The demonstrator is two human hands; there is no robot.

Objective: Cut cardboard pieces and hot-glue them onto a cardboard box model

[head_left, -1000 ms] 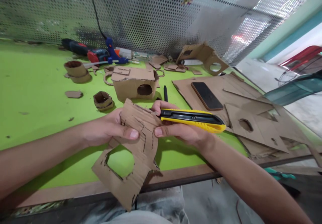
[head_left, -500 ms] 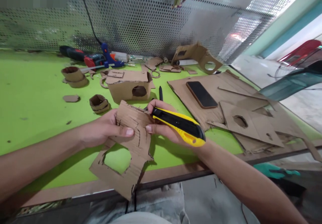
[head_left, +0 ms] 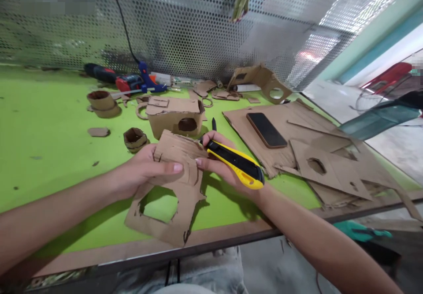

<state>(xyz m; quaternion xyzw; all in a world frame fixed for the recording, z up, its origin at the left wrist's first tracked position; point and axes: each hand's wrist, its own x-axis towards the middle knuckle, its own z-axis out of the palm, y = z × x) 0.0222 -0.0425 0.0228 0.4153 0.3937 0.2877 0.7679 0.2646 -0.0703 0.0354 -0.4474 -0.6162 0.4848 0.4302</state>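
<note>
On my feed, the left forearm came in from the left, its left hand (head_left: pixel 140 173) pinching a cardboard cutout (head_left: pixel 187 197): thumb flat on the face, pointing at the right fingers, the other fingers hidden behind. The right forearm slanted up from lower right; the right hand (head_left: pixel 218 159) held a yellow box cutter (head_left: pixel 236 165), index finger curled at its front end, handle back over the wrist, thumb also touching the cutout's right edge. Couldn't tell how far any blade stuck out. The cutout sat between both thumbs, big hole below the left one. Just beyond the fingers: a cardboard box (head_left: pixel 165 124). Right of the right fingers, a phone (head_left: pixel 266 129) lay on a cardboard sheet (head_left: pixel 236 117).
</note>
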